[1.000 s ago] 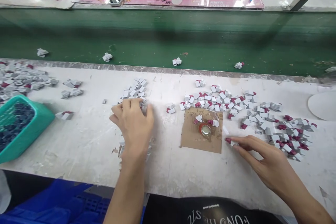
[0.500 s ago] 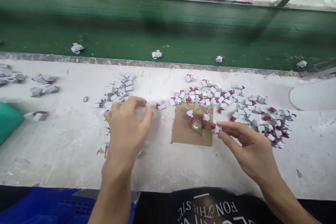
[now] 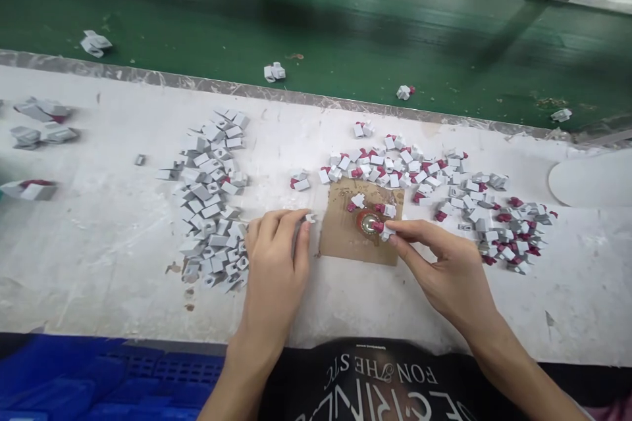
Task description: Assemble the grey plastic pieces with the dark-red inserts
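My left hand (image 3: 279,256) pinches a small grey piece (image 3: 310,218) between thumb and forefinger, just left of the brown cardboard square (image 3: 353,247). Between the fingertips of my right hand (image 3: 439,263) is a grey-and-red piece (image 3: 386,231), its red end over the round metal cap (image 3: 368,223) on the cardboard. Two more grey-and-red pieces lie near the cap, one at its upper left (image 3: 357,200) and one at its upper right (image 3: 388,210). A long pile of plain grey pieces (image 3: 210,191) lies to the left of my left hand.
Many grey-and-red pieces (image 3: 409,164) spread behind and right of the cardboard. A green belt (image 3: 336,33) with several loose pieces runs along the back. A white round plate (image 3: 592,177) sits at the right; blue crates (image 3: 123,381) are below the table's front edge.
My left hand has moved right from the grey pile toward the cardboard, with a small grey piece now in its fingers. My right hand has brought its piece left over the cap. The view has shifted.
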`<state>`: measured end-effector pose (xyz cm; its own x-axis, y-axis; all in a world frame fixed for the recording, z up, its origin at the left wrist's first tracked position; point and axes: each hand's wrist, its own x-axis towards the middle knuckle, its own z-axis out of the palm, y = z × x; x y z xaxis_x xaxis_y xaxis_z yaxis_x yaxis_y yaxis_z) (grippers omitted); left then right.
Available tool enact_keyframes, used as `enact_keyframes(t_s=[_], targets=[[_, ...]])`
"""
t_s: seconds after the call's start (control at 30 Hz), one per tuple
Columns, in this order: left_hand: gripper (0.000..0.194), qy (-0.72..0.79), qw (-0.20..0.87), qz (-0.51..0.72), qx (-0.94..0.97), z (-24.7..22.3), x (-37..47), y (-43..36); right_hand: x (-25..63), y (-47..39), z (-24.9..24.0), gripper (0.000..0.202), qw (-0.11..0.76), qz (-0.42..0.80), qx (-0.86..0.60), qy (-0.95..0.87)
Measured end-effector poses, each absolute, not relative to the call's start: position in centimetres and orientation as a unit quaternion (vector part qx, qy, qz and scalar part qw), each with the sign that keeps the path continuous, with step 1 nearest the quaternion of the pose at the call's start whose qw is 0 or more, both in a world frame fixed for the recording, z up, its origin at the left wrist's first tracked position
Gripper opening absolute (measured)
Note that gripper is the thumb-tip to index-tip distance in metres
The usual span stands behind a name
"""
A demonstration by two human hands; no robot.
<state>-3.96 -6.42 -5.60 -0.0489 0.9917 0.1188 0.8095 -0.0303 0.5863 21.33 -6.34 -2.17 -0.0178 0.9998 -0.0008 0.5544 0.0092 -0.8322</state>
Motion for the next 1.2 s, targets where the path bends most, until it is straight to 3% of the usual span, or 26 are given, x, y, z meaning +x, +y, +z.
enact_keyframes(t_s=[0.27,0.43,0.6,0.8,1.2], targets=[[0.032,0.650,0.227,0.275,0.671,-6.1,-4.6,-6.7,21.2,-6.4,-1.8,0.014,0.345,0.352,-0.625,-0.605],[0.023,0.654,0.273,0.309,0.635,-5.4,-5.1,-6.2,21.7,-6.0,-2.0,0.012,0.400,0.454,-0.626,-0.491],[0.023,0.592,0.416,0.380,0.576,-2.7,-2.9,-4.9,21.8,-4.9,-2.0,0.014,0.462,0.564,-0.555,-0.400],[0.018,0.471,0.618,0.450,0.440,-1.1,0.6,-2.4,21.1,-4.2,-1.1,0.015,0.483,0.575,-0.537,-0.386],[0.013,0.445,0.654,0.415,0.449,-1.5,1.1,-1.5,21.2,-4.2,-1.2,0.013,0.475,0.547,-0.548,-0.419]])
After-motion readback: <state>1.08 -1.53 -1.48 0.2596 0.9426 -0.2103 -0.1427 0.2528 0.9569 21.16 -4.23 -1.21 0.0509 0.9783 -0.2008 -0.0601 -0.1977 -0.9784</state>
